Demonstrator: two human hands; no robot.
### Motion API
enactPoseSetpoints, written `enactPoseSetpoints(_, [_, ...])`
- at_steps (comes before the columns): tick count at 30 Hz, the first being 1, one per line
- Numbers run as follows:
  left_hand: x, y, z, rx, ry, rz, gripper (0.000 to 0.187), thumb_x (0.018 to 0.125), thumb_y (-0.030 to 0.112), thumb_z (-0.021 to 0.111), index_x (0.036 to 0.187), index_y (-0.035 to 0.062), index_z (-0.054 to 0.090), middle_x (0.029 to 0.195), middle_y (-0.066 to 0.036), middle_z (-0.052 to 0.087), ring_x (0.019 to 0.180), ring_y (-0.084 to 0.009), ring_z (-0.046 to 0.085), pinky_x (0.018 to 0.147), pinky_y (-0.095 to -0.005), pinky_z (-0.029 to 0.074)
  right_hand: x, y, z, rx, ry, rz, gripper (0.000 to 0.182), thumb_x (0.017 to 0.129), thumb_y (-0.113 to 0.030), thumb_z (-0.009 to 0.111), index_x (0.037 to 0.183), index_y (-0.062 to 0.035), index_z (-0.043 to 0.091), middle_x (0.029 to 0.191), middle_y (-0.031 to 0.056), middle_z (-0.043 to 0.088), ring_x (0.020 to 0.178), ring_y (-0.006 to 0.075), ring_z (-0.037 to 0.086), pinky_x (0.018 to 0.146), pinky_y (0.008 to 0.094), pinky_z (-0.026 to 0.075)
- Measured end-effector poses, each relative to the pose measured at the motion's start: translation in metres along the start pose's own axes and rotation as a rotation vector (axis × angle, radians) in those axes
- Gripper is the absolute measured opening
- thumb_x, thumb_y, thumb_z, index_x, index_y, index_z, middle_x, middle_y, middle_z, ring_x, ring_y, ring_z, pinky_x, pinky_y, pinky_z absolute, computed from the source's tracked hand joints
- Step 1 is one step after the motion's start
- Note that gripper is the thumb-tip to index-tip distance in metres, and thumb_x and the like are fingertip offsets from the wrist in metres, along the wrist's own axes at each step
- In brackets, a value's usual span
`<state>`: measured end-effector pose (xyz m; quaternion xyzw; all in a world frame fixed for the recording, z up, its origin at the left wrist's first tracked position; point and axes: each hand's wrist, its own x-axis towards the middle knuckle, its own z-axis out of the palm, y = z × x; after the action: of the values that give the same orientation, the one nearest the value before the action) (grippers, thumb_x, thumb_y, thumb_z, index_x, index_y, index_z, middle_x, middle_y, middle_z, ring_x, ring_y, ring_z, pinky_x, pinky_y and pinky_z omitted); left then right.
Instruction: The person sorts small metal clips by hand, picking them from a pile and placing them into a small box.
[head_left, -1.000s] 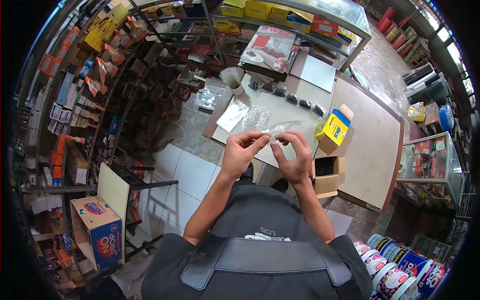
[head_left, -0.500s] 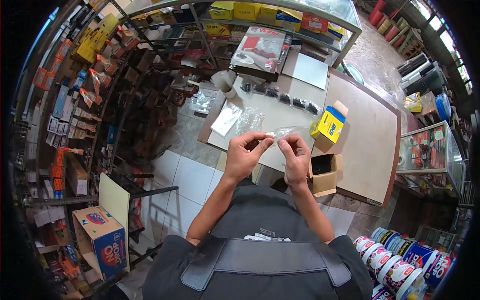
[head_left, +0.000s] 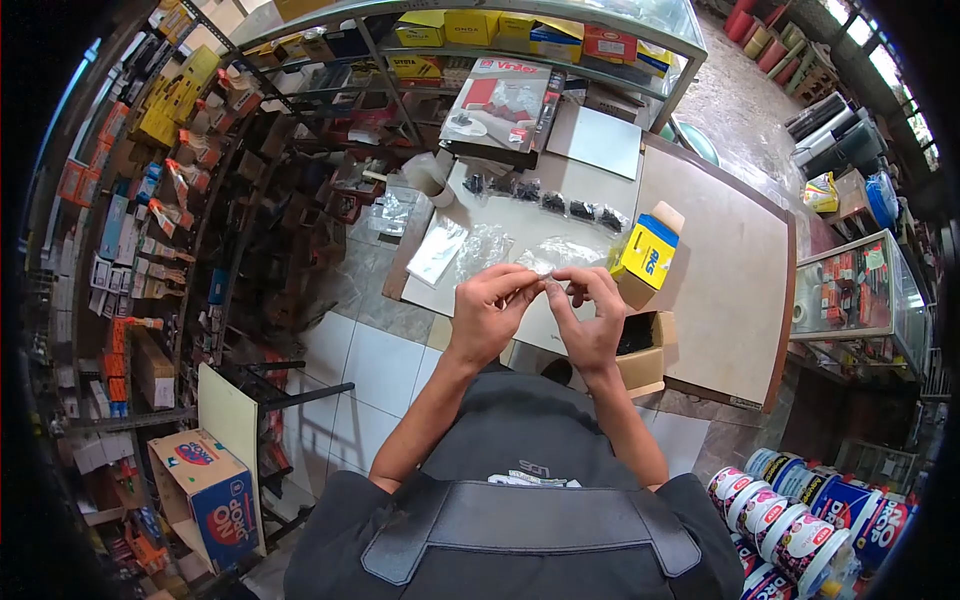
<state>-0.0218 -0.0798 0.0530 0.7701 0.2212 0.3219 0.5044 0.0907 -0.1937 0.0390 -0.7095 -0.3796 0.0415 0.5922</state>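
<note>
My left hand [head_left: 487, 312] and my right hand [head_left: 588, 318] meet above the near edge of the table. Both are closed in a pinch on a clear plastic bag [head_left: 557, 251], whose body spreads away from me past the fingertips. What the bag contains cannot be made out. Beyond it lies a row of small clear packets [head_left: 553, 203] with dark pieces inside. Loose crumpled plastic [head_left: 484, 250] and a flat stack of clear bags [head_left: 437, 250] are to the left. Right of my hands stand a yellow and blue box [head_left: 648, 255] and an open cardboard box [head_left: 648, 372] with dark contents.
A thick Vinitex book [head_left: 497, 105] and a white panel [head_left: 597, 140] lie at the table's back. At its left edge stands a whitish translucent container [head_left: 430, 180]. Glass shelving [head_left: 520, 28] borders the far side; packed shelves [head_left: 150, 230] line the left. Paint tubs [head_left: 790, 530] sit lower right.
My right hand has turned, its fingers curling over more, and still meets the left at the bag. The bag's body now lies flatter and wider. The whole view has shifted slightly.
</note>
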Motion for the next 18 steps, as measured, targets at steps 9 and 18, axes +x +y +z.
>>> enactPoseSetpoints(9, [0.014,-0.003,0.016,0.226,-0.028,0.292,0.014,0.082,0.003,0.077,0.095,0.0045,0.076,0.092,-0.008,0.072,0.076,-0.0233,0.065,0.069,-0.0357,0.053,0.010,0.024,-0.016,0.489,-0.118,0.483,0.009,0.093,-0.009,0.066,0.096,-0.0018,0.063,0.087,-0.0027,0.058,0.079,0.0040,0.049,0.071,0.0228,0.042])
enactPoseSetpoints(18, [0.014,-0.007,0.038,-0.421,0.058,-0.290,0.015,0.093,0.013,0.074,0.101,-0.0001,0.074,0.090,0.000,0.070,0.072,-0.0040,0.057,0.061,-0.0211,0.045,0.016,0.034,-0.016,0.381,-0.063,0.221,0.010,0.092,-0.009,0.065,0.096,-0.0007,0.061,0.087,0.0021,0.055,0.080,0.0101,0.049,0.073,0.0253,0.043])
